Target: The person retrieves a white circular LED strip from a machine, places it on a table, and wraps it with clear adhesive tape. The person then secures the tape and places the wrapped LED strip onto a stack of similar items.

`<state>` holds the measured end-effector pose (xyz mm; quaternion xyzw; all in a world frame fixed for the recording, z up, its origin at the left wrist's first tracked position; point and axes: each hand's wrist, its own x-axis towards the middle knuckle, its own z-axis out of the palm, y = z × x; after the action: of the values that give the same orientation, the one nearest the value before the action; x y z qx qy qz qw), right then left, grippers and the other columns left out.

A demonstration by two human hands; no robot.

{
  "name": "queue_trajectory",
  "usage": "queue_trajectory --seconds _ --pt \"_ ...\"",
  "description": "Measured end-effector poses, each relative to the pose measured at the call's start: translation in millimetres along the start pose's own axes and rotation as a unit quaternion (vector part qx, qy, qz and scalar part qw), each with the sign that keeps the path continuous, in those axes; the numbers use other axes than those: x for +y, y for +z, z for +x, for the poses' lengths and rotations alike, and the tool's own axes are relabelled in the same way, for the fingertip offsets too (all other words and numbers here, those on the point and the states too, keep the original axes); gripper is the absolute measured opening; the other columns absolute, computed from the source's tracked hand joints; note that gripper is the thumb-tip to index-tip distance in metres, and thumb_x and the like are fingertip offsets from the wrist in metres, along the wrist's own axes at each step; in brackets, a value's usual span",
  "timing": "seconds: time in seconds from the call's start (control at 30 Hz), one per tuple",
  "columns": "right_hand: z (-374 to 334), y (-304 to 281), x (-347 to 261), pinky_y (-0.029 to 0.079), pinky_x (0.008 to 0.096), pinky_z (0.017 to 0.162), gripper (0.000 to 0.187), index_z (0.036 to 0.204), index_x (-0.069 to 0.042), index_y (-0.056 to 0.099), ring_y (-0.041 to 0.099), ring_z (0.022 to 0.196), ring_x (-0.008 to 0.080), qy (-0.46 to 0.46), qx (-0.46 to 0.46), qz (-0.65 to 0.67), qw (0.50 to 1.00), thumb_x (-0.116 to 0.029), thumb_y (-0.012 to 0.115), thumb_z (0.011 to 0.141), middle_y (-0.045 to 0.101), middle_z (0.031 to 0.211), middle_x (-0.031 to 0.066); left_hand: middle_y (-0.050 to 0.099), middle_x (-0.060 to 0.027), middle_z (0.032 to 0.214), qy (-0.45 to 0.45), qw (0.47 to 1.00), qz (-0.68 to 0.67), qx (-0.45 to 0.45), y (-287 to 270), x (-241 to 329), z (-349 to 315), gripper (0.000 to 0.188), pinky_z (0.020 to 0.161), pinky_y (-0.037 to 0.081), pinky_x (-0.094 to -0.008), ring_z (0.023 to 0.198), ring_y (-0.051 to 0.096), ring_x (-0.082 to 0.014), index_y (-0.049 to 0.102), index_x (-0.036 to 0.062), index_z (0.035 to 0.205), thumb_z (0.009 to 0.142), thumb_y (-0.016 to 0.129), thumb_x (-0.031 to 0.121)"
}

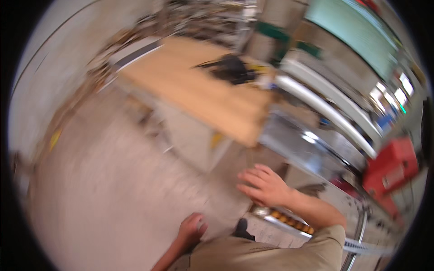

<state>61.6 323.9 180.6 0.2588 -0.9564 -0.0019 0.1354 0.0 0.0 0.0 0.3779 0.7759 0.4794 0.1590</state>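
Workshop floor [104, 189], blurred

Wooden surface [185, 74] beyond the striped rail [291, 221]; its black bundle [233, 70] seems parked off the floor. I note right grip [266, 187] spread, empty, near the rail, perhaps for balance; left grip [192, 226] curled, contents indeterminable.

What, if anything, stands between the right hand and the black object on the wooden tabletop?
Nothing visible blocks the right hand from the black object; only the near part of the wooden tabletop lies between. Blur may hide small things.
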Motion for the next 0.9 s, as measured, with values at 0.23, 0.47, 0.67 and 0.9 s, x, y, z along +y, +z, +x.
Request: queue_trajectory --seconds 0.23,0.47,0.67,0.9 --pt "237.5 111.6 -124.5 0.048 0.0459 0.097 0.043 0.123 -0.011 0.065 0.061 0.108 0.0325 -0.094 -0.053 0.267 0.957 -0.008 0.067 0.08 0.061 0.131 0.0115 0.071 -0.0185 0.103 -0.345 0.923 0.145 0.086 -166.7 -233.7 -202.3 0.032 0.082 0.054 -0.0488 0.099 0.067 -0.0392 0.068 0.006 0.104 0.089 0.072 0.034" --pt "440.4 249.1 -149.4 0.05 0.0465 0.093 0.037 0.126 -0.009 0.063 0.064 0.109 0.0328 -0.097 -0.204 0.3 0.927 -0.021 0.065 0.091 0.067 0.116 0.0121 0.067 -0.0083 0.075 -0.552 0.622 -0.265 0.489 -255.9 -388.5 -370.4 0.018 0.051 0.047 -0.028 0.06 0.065 -0.0167 0.063 0.0075 0.09 0.097 0.057 0.023" --pt "614.5 395.8 -167.4 0.053 0.0496 0.089 0.043 0.131 -0.015 0.063 0.067 0.105 0.0343 -0.105 -0.444 0.2 0.867 -0.027 0.066 0.09 0.069 0.112 0.0137 0.066 -0.0125 0.068 -0.642 0.477 -0.423 0.426 -287.9 -492.1 -406.3 0.028 0.048 0.049 -0.0409 0.058 0.065 -0.0272 0.06 0.0078 0.079 0.098 0.055 0.028" --pt "972.9 411.5 -196.0 0.05 0.0495 0.092 0.043 0.132 -0.009 0.059 0.063 0.109 0.0372 -0.27 -0.371 0.218 0.861 -0.027 0.063 0.093 0.067 0.116 0.0156 0.07 -0.0079 0.082 -0.478 0.535 -0.321 0.619 -592.8 -544.2 -252.7 0.021 0.061 0.052 -0.0322 0.07 0.069 -0.0186 0.063 0.0064 0.097 0.099 0.056 0.026"
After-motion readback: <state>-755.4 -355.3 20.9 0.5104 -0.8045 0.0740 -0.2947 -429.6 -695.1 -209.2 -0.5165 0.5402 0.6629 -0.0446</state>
